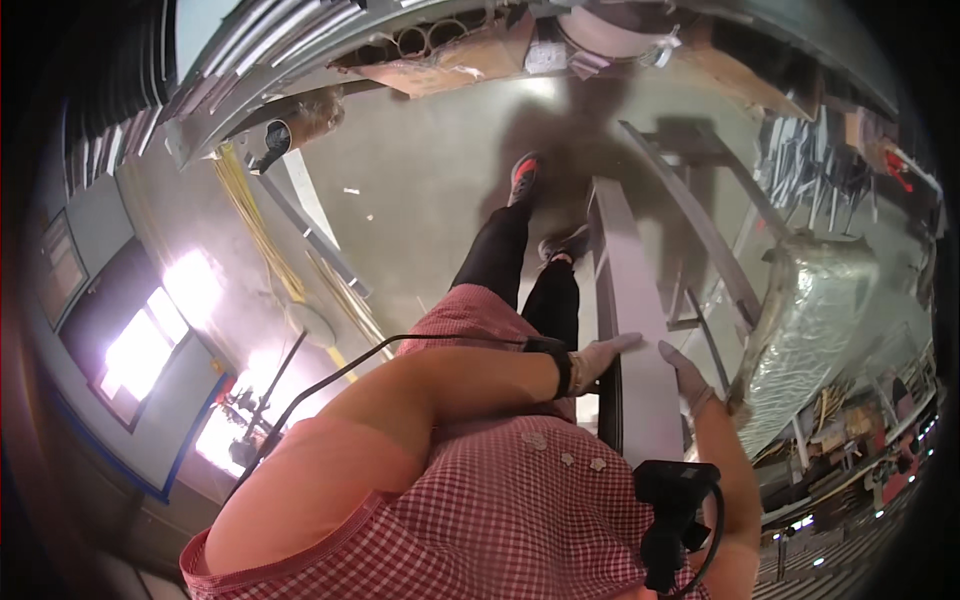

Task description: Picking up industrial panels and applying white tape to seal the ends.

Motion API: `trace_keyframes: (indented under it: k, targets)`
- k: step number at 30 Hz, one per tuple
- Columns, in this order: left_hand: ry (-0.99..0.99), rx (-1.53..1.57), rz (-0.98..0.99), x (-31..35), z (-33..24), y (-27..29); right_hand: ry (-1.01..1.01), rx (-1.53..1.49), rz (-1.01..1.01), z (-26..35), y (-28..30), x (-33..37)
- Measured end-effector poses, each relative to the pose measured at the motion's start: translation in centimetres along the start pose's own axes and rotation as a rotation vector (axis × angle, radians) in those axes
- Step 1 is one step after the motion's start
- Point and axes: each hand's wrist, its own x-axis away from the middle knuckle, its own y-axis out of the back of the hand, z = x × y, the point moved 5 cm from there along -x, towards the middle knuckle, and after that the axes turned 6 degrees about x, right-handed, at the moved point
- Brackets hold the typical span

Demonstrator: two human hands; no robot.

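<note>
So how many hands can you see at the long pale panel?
2: the left hand at the long pale panel's left edge, and the right hand at its right edge. Some fingers may be hidden.

Light is uneven: the bright rectangular windows (143,345) at the left burn out to white with a violet-pink haze around them, while the smooth grey floor (430,150) sits in softer, middling light. Dark, soft-edged shadows fall on it beyond the grey-and-red shoes (524,180). The bulky bundle in crinkled clear plastic (815,330) throws back scattered glints, whereas the long pale-grey flat-faced beam (640,290) looks evenly lit. Fisheye bending curves straight edges near the rim, the corners go black, and fine detail at lower right smears
</note>
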Motion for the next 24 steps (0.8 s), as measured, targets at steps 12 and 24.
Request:
trace_keyframes:
  k: [12,24]
  targets:
    - [-0.020,0.248,0.152,-7.2,-0.3,1.7,0.125,0.024,-0.054,0.2,1.4,-3.2]
    - [-0.680,0.107,0.168,11.3,-10.8,-1.4,0.374,0.889,-0.274,-25.0,-0.8,20.4]
